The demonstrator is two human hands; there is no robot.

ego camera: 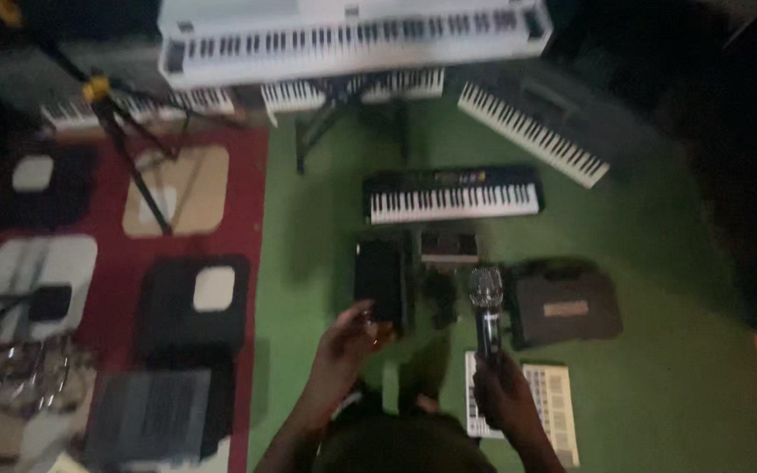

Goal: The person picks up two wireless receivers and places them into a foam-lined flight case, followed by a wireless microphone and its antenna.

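Microphone (486, 307): dark handle, silver mesh head, held upright over the green floor (659, 385), head uppermost, apparently so that the grille is kept clear of the grip. Right hand (505, 394): fingers closed fully around the lower handle. Left hand (343, 346): fingers loosely curled, partly open, tips at or just beside the lower edge of a flat black box (379, 280) laid on the floor; whether anything is grasped cannot be told from the blurred view. Beside the box: small dark units (449, 263), a closed dark case (565, 302). Beneath the right hand: a pale keypad controller (554, 403). Beyond: a small black keyboard (454, 194) flat on the floor, larger keyboards (352, 39) on a stand. To the left: a red patterned rug (116, 280) and a tripod stand (116, 131).
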